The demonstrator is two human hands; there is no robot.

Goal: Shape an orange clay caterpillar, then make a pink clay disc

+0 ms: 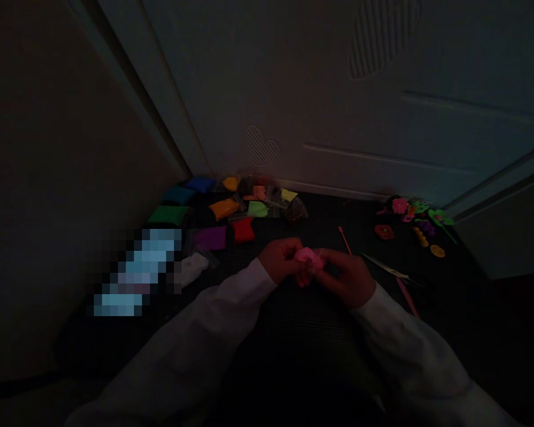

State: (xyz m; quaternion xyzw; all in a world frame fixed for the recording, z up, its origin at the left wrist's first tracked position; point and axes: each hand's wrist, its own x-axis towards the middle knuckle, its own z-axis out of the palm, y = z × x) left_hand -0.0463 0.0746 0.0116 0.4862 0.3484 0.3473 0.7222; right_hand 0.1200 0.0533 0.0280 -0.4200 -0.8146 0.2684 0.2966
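Light is low and fine detail is lost. The pink lump [308, 258] is between the two hands, over the middle of the table [311, 323]. The left hand [281, 260] has its fingers closed on one side; the right hand [349, 277] grips the opposite side with its fingers bent in. The two-sided hold presumably keeps the soft-looking piece steady while leaving both thumbs usable.

Past the left hand lie the red packet [243, 230] and purple packet [211, 238], just beside each other, with the green packet [168, 214], orange packet [223, 209] and blue packet [200, 184] farther back. The spread probably keeps every colour in sight and within reach.

Scissors [386, 266] lie just beyond the right hand, blades pointing leftward, handles lost in shadow; that position would suit a quick pick-up. A pink stick [345, 240] lies behind the same hand.

A pink flower [399, 206], red piece [384, 232] and yellow disc [437, 251] sit toward the far right, well apart from the packets, likely to avoid being knocked by the sleeves [413, 335].
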